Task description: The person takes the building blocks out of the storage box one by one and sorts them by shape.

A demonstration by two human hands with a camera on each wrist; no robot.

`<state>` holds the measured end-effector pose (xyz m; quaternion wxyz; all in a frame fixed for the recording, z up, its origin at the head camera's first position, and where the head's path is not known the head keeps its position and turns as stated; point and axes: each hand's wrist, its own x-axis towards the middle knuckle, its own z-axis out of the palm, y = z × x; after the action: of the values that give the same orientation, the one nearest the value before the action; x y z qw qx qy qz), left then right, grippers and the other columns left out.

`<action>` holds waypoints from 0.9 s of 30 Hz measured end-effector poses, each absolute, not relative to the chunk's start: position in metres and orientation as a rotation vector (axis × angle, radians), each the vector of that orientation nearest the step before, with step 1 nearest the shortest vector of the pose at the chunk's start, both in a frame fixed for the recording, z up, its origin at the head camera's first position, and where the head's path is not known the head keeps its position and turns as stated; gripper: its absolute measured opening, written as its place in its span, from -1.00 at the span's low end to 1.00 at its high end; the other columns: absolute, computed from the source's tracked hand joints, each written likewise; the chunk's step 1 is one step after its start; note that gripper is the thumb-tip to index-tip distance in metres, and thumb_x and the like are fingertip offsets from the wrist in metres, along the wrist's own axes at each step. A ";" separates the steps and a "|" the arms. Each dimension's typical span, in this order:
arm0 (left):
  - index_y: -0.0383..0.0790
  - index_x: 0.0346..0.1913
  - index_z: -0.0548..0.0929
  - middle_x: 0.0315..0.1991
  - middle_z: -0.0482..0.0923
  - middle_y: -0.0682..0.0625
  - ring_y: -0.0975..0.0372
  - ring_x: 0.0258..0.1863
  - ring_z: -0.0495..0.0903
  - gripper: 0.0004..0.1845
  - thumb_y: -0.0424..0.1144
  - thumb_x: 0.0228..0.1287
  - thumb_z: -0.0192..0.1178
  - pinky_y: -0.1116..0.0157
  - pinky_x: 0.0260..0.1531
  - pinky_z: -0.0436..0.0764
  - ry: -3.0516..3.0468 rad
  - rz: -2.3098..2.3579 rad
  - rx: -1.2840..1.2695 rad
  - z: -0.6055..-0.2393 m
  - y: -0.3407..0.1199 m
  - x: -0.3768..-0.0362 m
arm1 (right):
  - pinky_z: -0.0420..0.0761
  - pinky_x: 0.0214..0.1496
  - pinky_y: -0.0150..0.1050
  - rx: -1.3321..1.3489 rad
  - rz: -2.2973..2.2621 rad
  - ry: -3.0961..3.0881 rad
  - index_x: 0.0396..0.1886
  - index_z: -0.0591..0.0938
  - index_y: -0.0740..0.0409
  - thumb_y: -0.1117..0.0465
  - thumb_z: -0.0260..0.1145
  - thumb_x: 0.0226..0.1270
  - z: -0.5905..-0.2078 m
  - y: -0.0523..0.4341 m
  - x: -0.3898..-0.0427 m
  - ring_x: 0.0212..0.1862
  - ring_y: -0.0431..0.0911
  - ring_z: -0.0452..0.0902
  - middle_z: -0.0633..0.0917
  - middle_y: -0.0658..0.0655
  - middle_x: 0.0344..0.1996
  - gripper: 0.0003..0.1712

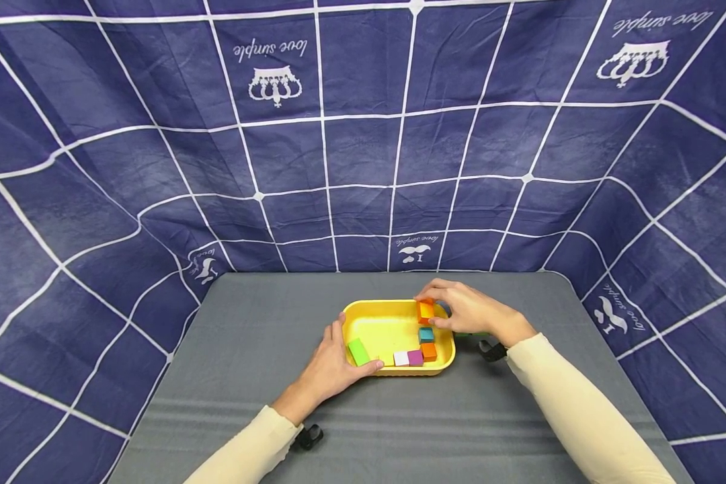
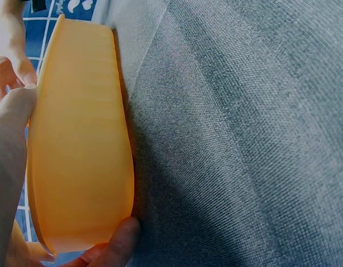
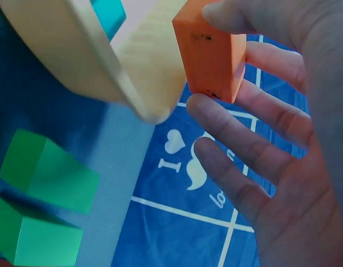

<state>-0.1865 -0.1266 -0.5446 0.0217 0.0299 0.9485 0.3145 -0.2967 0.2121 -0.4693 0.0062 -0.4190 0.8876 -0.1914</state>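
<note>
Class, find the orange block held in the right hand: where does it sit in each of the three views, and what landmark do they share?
Head: the orange block is right of centre, below the middle, in the right hand.
Left wrist: not visible.
Right wrist: the orange block is at the top, slightly right of centre.
Shared landmark: the yellow tray, also in left wrist and right wrist.

— How does the orange block (image 3: 207, 61) the right hand (image 1: 468, 309) pinches look?
— Smooth and matt, darkly scuffed.
— And the tray (image 2: 82, 139) in the left hand (image 1: 331, 356)?
— Smooth plastic, faint sheen.
— Beneath that grip?
— Matt grey cloth (image 2: 227, 139), coarsely woven.
</note>
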 end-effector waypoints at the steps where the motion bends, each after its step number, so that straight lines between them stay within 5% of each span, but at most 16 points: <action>1: -0.28 0.89 0.06 0.54 0.48 -0.36 -0.19 0.30 0.73 0.57 0.58 0.11 0.64 -0.20 0.43 0.75 2.941 0.975 0.095 -0.545 -0.127 -0.187 | 0.80 0.40 0.14 -1.310 -0.601 2.778 0.41 0.83 0.14 0.27 0.59 0.47 -0.469 0.213 -0.297 0.20 0.03 0.81 0.82 0.08 0.25 -0.47; 27: -0.31 0.88 0.06 0.52 0.49 -0.37 -0.17 0.26 0.74 0.56 0.54 0.12 0.65 -0.19 0.42 0.75 2.950 1.004 0.135 -0.545 -0.128 -0.186 | 0.82 0.35 0.17 -1.279 -0.601 2.849 0.38 0.84 0.10 0.35 0.63 0.38 -0.468 0.253 -0.300 0.21 0.05 0.82 0.83 0.10 0.23 -0.43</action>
<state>-0.1862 -0.1282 -0.5454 0.0114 0.0433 0.9457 0.3218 -0.2999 0.2528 -0.4684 -0.0191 -0.4020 0.8957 -0.1890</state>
